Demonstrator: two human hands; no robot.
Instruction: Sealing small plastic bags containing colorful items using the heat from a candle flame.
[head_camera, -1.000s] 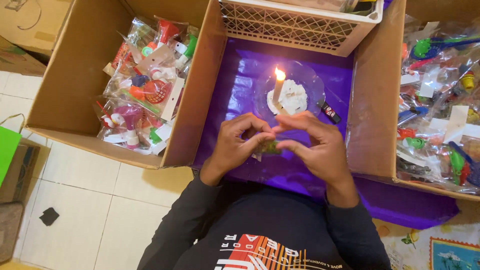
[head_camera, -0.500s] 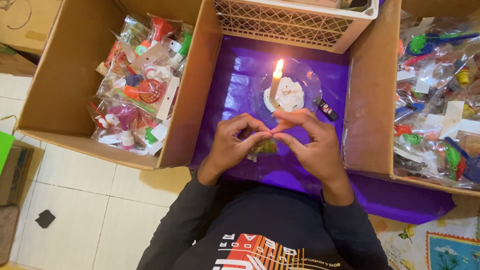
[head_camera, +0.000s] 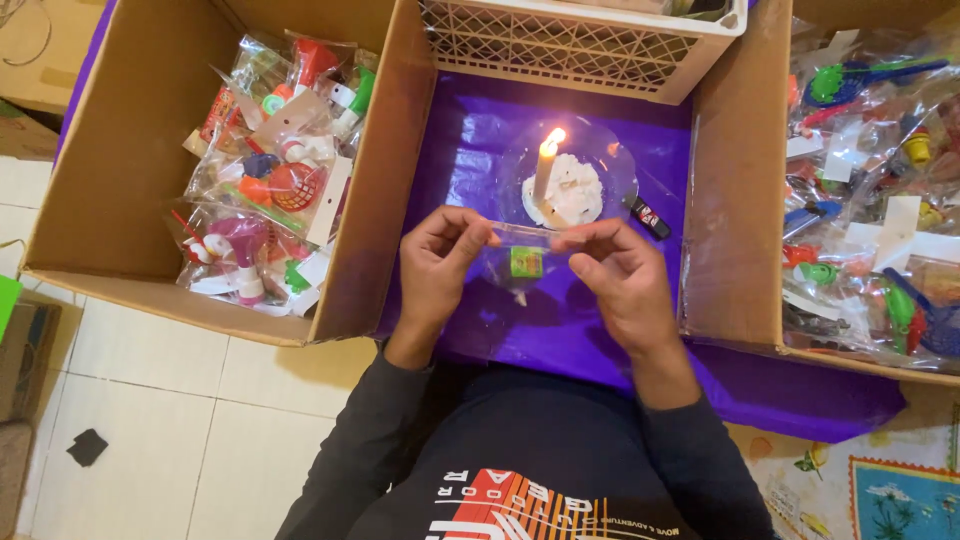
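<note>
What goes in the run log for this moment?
left hand + right hand: stretch clear bag | inside: green piece | behind: lit candle

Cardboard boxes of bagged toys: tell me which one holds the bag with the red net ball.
The open cardboard box on the person's left holds it; the red net ball lies mid-pile there. The cardboard box on the right shows none.

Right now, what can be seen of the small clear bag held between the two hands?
The small clear bag looks like thin transparent plastic, with a small green square item inside. Its top edge is stretched flat between the left hand and right hand, each pinching one end. It hangs below the fingers, over the purple sheet, just short of the lit candle.
</note>
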